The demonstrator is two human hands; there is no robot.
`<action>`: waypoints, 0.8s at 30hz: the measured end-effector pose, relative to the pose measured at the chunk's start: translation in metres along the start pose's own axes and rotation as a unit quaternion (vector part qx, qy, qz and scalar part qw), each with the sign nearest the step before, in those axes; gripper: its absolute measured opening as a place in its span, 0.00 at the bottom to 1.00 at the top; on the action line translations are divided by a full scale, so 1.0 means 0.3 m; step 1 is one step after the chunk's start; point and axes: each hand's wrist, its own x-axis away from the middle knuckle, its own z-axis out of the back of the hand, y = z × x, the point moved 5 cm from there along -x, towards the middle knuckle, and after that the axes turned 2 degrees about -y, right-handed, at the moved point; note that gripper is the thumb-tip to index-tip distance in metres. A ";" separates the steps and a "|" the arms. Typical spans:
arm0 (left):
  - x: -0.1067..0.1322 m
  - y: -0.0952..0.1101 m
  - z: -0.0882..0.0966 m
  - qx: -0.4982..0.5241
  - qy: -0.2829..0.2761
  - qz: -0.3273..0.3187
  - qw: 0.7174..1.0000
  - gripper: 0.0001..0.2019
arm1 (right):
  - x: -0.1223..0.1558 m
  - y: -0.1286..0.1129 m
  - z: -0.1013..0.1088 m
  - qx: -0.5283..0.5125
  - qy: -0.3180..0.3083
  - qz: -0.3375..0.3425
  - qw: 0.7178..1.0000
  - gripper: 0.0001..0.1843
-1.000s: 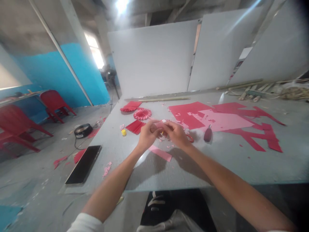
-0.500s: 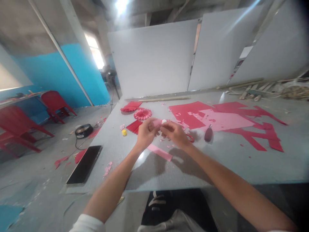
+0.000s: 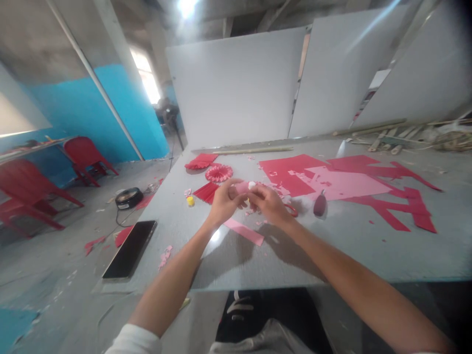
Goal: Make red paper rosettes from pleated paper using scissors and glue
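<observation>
My left hand (image 3: 223, 201) and my right hand (image 3: 269, 202) meet over the grey table (image 3: 258, 255), fingers pinched together on a small pink folded paper piece (image 3: 241, 187). A small white thing (image 3: 251, 185) shows at my right fingertips; I cannot make out what it is. A pink paper strip (image 3: 244, 231) lies flat just below my hands. Red scissor handles (image 3: 291, 211) peek out from behind my right hand.
A red paper rosette (image 3: 219, 172), folded red fans (image 3: 201, 161), a yellow cap (image 3: 190, 200), a dark red bottle (image 3: 319, 204) and red and pink sheets (image 3: 332, 182) lie beyond. A black phone (image 3: 130, 249) rests at the table's left edge. Red chairs (image 3: 25, 194) stand at left.
Both hands stay together on the pink piece, with only small finger shifts. The view has drifted slightly.
</observation>
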 end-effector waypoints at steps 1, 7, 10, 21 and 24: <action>-0.001 -0.001 -0.001 0.010 -0.004 0.006 1.000 0.21 | 0.000 0.004 -0.002 0.001 -0.003 0.000 1.000 0.14; -0.004 -0.030 0.013 0.097 0.004 0.053 0.994 0.23 | 0.005 -0.003 0.021 0.050 0.047 0.132 0.989 0.20; -0.006 -0.044 0.013 0.172 -0.026 0.090 0.981 0.28 | 0.014 -0.024 0.020 0.123 0.030 0.195 0.973 0.11; -0.003 -0.041 -0.012 0.064 -0.059 0.081 0.993 0.20 | 0.013 -0.031 0.050 0.086 0.043 0.124 0.988 0.13; -0.006 -0.024 0.006 -0.057 -0.004 0.015 0.998 0.13 | 0.010 -0.037 0.046 0.132 -0.009 0.123 0.983 0.16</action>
